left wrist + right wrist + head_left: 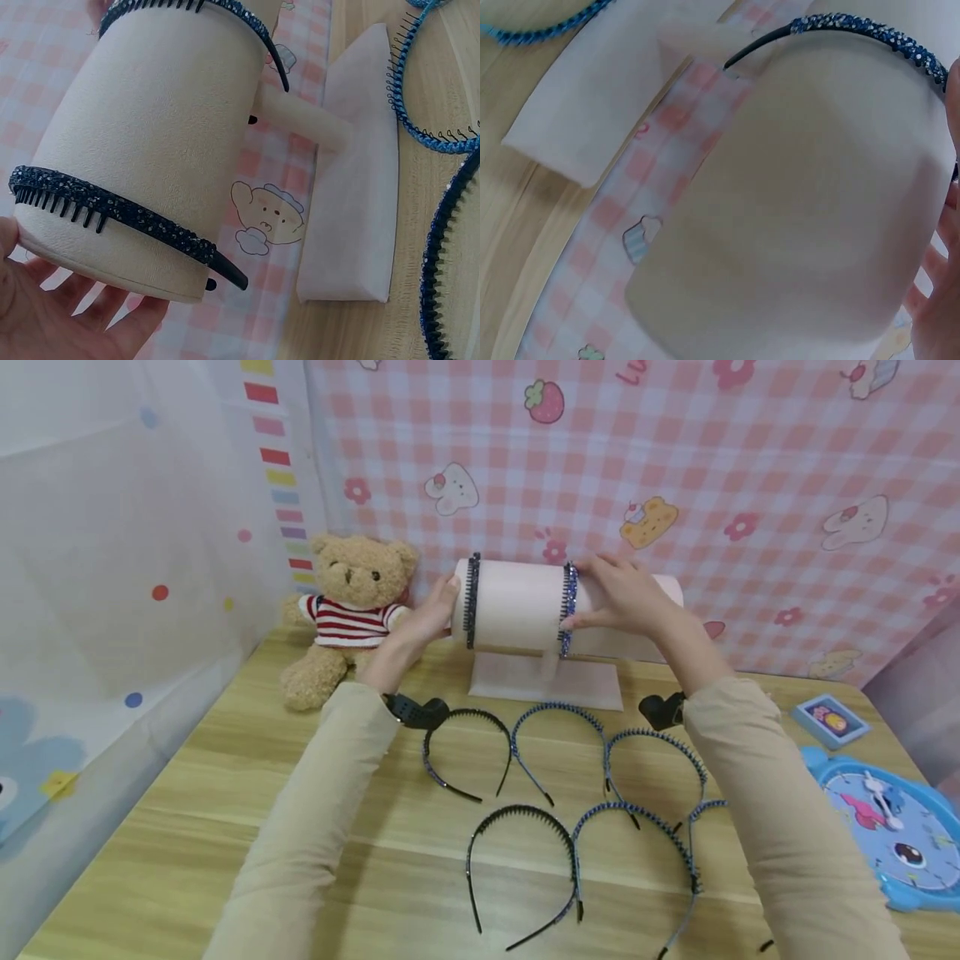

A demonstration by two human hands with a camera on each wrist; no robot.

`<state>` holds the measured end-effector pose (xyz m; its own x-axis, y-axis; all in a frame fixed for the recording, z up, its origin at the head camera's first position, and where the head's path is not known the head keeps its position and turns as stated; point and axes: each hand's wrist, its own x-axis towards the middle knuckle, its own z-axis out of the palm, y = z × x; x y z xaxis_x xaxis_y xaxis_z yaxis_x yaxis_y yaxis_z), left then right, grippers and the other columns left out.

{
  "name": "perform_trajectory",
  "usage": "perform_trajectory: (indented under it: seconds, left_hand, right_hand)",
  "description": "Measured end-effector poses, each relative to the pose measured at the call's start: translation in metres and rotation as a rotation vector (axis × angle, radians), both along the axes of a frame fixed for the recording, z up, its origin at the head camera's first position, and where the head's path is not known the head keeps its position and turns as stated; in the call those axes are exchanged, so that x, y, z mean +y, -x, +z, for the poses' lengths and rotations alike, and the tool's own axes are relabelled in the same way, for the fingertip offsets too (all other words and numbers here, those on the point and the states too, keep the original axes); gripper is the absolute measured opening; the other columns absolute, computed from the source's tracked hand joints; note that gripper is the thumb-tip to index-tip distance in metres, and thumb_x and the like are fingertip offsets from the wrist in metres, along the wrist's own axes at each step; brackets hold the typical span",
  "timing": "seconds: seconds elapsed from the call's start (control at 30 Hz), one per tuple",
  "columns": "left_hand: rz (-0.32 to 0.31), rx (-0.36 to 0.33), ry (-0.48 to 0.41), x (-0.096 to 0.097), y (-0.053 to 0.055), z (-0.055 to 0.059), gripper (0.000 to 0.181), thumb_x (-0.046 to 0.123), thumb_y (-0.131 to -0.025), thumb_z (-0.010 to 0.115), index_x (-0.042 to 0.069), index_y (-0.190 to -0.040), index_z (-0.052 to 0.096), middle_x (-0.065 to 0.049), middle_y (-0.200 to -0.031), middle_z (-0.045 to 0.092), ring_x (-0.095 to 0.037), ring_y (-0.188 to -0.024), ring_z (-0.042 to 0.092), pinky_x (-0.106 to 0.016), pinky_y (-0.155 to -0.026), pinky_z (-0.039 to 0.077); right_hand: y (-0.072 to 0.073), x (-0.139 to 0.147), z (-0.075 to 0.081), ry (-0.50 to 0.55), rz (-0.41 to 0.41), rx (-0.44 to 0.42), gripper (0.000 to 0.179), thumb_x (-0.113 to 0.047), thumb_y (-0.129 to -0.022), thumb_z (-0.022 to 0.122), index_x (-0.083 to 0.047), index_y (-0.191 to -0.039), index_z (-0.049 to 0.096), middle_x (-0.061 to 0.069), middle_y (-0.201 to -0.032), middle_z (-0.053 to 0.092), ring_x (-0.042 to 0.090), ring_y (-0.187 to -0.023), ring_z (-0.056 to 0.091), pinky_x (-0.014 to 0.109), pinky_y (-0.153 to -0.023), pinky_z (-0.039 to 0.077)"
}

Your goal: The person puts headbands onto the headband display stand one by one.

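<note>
A pale headband display stand (pixel 517 602) with a thick padded roll stands at the back of the table. Round its left end sits a black sparkly headband (pixel 120 206) with comb teeth; a blue glittery headband (pixel 570 597) goes round the middle. My left hand (pixel 431 610) rests against the roll's left end, fingers spread across the end in the left wrist view. With thumb low and fingers near the top, my right hand (pixel 626 597) holds the blue headband. Only part of the right hand shows at the edge of the right wrist view.
Several toothed headbands (pixel 558 706) lie in rows on the wooden table (pixel 247 793). A teddy bear (pixel 352 618) sits left of the stand. On the right are a small blue-framed picture (pixel 831 720) and a blue clock-like toy (pixel 900 835). Behind hangs a pink checked cloth (pixel 495 452).
</note>
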<state>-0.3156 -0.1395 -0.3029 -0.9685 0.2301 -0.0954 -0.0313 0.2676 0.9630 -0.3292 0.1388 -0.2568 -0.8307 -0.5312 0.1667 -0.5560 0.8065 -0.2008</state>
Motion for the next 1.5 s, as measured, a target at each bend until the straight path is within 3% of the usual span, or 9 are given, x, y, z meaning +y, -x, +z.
perform_trajectory:
  seconds: [0.2,0.43,0.73,1.17,1.5]
  left_hand:
    - [0.003,0.009,-0.019,-0.002,0.001,-0.001,0.058,0.045,-0.099,0.016,0.019,-0.148,0.002,-0.006,-0.154,0.005,-0.024,-0.140,0.015,-0.046,-0.110,0.030]
    - [0.004,0.011,0.003,-0.002,-0.001,-0.001,0.057,0.046,-0.098,0.015,0.020,-0.148,0.003,-0.005,-0.154,0.006,-0.023,-0.140,0.016,-0.044,-0.110,0.030]
    - [0.003,0.004,-0.040,0.001,0.002,0.000,0.056,0.044,-0.099,0.015,0.020,-0.148,0.002,-0.005,-0.154,0.007,-0.022,-0.140,0.016,-0.044,-0.111,0.029]
    - [0.022,0.012,-0.085,0.003,0.000,-0.001,0.052,0.039,-0.100,0.016,0.017,-0.147,0.006,-0.010,-0.151,0.016,-0.026,-0.137,0.023,-0.047,-0.110,0.029]
    - [0.011,0.014,-0.035,0.000,-0.001,0.000,0.053,0.041,-0.100,0.015,0.020,-0.147,0.005,-0.008,-0.152,0.012,-0.026,-0.138,0.020,-0.049,-0.109,0.031]
  right_hand:
    - [0.005,-0.014,0.001,-0.006,0.003,-0.022,0.090,-0.056,-0.070,0.070,-0.005,-0.136,0.036,0.018,-0.140,0.040,0.040,-0.130,0.033,0.054,-0.111,0.022]
    - [0.012,-0.026,0.003,0.006,0.002,-0.082,0.089,-0.058,-0.072,0.067,-0.005,-0.136,0.035,0.021,-0.140,0.039,0.039,-0.124,0.039,0.051,-0.101,0.035]
    - [0.013,-0.048,0.006,-0.033,0.040,-0.060,0.091,-0.056,-0.072,0.068,-0.004,-0.138,0.032,0.018,-0.143,0.036,0.040,-0.134,0.028,0.052,-0.114,0.013]
    - [0.010,-0.078,-0.003,-0.011,0.072,-0.004,0.095,-0.054,-0.069,0.072,-0.005,-0.140,0.032,0.017,-0.144,0.036,0.038,-0.132,0.031,0.053,-0.112,0.019]
    - [0.007,-0.087,-0.007,0.007,0.092,0.032,0.095,-0.055,-0.069,0.071,-0.006,-0.140,0.031,0.016,-0.144,0.036,0.035,-0.133,0.031,0.053,-0.113,0.017]
